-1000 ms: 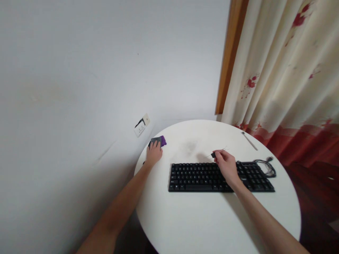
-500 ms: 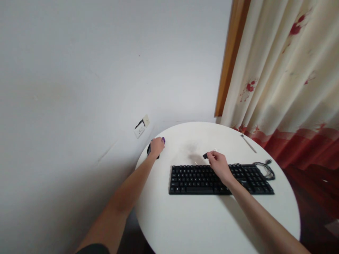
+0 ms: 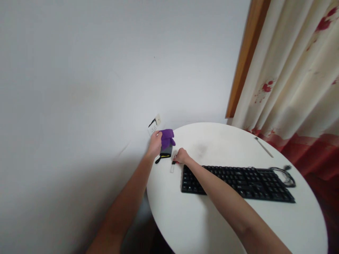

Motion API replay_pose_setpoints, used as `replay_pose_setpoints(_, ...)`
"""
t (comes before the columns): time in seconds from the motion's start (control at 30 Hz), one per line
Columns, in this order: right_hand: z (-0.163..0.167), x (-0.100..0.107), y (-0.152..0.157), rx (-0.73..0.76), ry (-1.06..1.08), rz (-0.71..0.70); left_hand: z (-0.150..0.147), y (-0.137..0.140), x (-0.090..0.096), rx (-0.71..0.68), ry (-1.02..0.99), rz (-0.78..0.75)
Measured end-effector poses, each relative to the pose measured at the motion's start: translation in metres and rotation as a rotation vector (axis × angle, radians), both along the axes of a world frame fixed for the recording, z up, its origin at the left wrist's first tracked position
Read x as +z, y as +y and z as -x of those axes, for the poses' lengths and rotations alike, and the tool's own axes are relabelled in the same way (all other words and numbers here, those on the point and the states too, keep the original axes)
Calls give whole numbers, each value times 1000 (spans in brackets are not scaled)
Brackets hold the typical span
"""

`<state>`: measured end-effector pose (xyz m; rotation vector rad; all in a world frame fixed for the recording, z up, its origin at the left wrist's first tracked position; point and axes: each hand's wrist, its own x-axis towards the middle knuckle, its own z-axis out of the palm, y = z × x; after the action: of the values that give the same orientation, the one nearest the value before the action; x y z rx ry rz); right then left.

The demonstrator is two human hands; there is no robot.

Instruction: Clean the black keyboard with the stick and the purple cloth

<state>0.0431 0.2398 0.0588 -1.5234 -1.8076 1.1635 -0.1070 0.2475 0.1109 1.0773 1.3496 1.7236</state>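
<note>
My left hand pinches the edge of a purple cloth at the table's far left. Under it sits a folded dark grey cloth with a black hanging loop and a yellow underside. Close by on the right, my right hand is closed, its fingers at the black end of a small tool that looks like a keycap puller. The thin clear or wire end points toward me, at the tabletop. The fingertips are partly hidden. A black keyboard lies below my right forearm, which covers some of its keys.
The round white table stands against a white wall with a socket. A coiled cable rests by the keyboard's right end. A thin brush-like stick lies near the back right edge, beside a curtain.
My right hand has moved left from above the keyboard to beside the cloths, carrying the small tool. My left hand has lifted the purple cloth, uncovering more of it. The view has shifted left.
</note>
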Motion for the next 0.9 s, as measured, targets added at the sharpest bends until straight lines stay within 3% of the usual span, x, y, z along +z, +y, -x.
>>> replay_pose_setpoints(0.2,-28,26,10,-73,164,-36,-17,-51,37,-314,-186,2)
replay_pose_setpoints(0.27,-49,36,5,10,353,28,-28,-64,44,-426,-205,39)
replay_pose_setpoints(0.37,-83,44,-15,251,751,193,-47,-78,47,-532,-225,61)
replay_pose_setpoints(0.43,-103,48,-33,339,900,213,-58,-83,45,-563,-210,59)
replay_pose_setpoints(0.63,-147,70,-72,184,801,-63,-82,-93,37,-613,61,11)
replay_pose_setpoints(0.8,-177,85,-82,135,720,-200,-100,-106,50,-783,266,-25)
replay_pose_setpoints(0.9,-193,89,-86,171,689,-291,-108,-110,55,-767,370,-111)
